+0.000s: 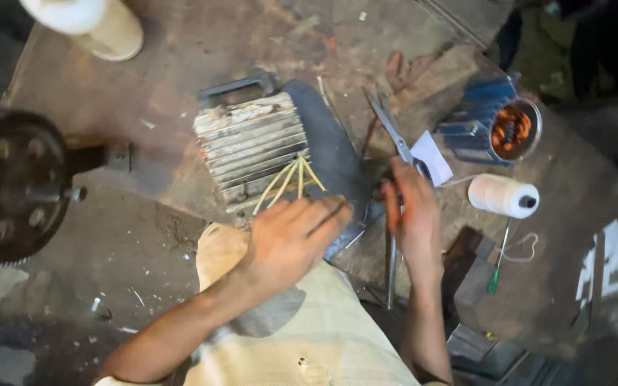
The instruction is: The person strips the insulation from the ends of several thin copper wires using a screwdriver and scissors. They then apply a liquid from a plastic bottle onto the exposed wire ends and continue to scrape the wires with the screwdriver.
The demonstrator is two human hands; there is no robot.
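Note:
A finned grey motor housing (pixel 252 143) sits on a worn workbench (pixel 180 64), with several yellow-sleeved wires (pixel 287 180) coming out of its near end. My left hand (pixel 296 236) is just in front of those wires, fingers curled around a thin dark strip at the housing's mouth. My right hand (pixel 410 214) is to the right, fingers closed near the handles of a pair of scissors (pixel 391 129) lying on the bench. Whether it grips them I cannot tell.
A blue motor stator with copper windings (pixel 498 129) stands at the right, with a white thread spool (pixel 503 196) and a green-handled screwdriver (pixel 496 268) near it. A dark gear wheel (pixel 8 186) sits left. A white paper piece (pixel 432 157) lies by the scissors.

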